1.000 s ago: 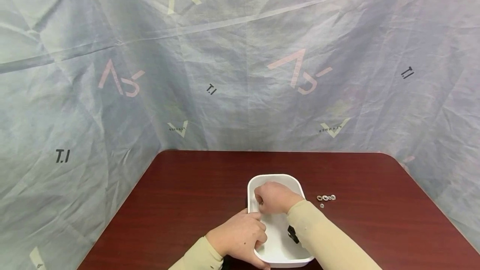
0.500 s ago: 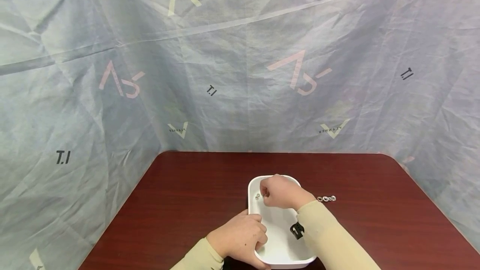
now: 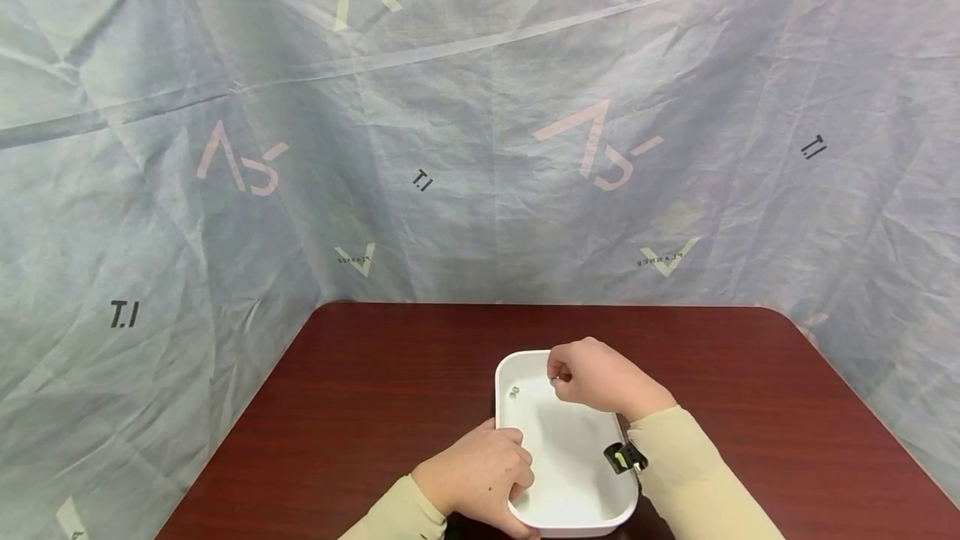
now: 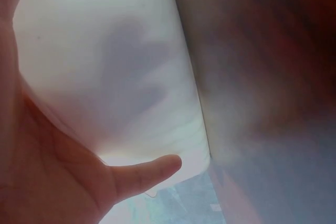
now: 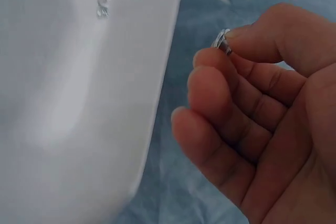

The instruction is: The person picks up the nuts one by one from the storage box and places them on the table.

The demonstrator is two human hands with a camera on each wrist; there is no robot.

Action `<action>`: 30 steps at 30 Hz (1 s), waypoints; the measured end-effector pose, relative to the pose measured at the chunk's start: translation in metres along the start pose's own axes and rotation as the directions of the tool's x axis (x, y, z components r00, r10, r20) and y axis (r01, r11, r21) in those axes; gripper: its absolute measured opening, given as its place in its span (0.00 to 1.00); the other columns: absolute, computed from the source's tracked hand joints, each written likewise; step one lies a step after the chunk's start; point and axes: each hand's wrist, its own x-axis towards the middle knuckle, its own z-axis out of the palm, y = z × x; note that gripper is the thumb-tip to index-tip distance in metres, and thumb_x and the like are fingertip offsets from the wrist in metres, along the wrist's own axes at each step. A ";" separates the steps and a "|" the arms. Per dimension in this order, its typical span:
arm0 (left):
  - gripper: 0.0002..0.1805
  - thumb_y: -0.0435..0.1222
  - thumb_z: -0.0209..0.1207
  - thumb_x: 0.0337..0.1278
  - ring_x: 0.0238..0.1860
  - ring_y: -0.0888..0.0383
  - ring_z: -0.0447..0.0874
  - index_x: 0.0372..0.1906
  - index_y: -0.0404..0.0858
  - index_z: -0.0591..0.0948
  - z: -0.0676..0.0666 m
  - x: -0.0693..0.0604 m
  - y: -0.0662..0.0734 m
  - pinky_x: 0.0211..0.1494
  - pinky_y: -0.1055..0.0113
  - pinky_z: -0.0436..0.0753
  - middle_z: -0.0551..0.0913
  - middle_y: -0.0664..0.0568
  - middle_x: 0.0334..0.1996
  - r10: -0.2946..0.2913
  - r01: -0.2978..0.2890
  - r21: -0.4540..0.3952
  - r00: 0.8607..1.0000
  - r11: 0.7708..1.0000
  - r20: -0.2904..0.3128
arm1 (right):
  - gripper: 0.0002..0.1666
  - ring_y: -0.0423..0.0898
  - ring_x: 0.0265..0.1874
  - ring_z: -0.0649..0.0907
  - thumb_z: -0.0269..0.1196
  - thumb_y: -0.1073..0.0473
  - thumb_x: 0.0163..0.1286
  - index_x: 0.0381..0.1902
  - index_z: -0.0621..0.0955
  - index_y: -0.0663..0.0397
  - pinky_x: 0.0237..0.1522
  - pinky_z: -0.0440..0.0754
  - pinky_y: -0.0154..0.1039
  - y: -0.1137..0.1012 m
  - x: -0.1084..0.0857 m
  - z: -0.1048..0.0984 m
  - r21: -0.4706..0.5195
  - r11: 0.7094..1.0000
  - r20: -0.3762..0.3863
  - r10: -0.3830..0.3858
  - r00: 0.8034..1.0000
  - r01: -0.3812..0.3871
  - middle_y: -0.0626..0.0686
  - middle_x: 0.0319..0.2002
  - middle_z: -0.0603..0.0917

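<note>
Your right hand (image 3: 596,375) has moved rightward, pinching a ring (image 5: 221,41). Pinch firmly; your left hand (image 3: 480,469) grips the tray (image 3: 566,473).

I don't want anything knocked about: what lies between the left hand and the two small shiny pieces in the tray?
Nothing loose: the head view shows only bare white tray between the left hand and the small shiny pieces.

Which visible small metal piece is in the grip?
The shiny piece pinched in the right hand; the other two lie together inside the white tub.
</note>
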 end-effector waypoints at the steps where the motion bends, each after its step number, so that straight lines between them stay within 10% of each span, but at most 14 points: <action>1: 0.31 0.74 0.64 0.37 0.24 0.69 0.62 0.08 0.60 0.65 0.000 0.000 0.000 0.32 0.72 0.62 0.62 0.74 0.14 0.000 0.000 -0.004 1.000 1.000 0.002 | 0.09 0.34 0.21 0.71 0.63 0.65 0.59 0.31 0.81 0.42 0.28 0.73 0.36 0.002 -0.003 -0.002 0.009 1.000 -0.009 0.007 1.000 -0.007 0.37 0.22 0.75; 30: 0.32 0.74 0.63 0.39 0.24 0.68 0.59 0.08 0.58 0.64 0.001 -0.001 0.000 0.35 0.72 0.63 0.61 0.73 0.15 -0.010 0.010 0.000 1.000 1.000 0.023 | 0.04 0.36 0.21 0.74 0.64 0.62 0.62 0.34 0.81 0.46 0.29 0.73 0.39 0.061 -0.062 -0.020 0.031 0.981 -0.059 0.194 0.979 -0.192 0.39 0.24 0.76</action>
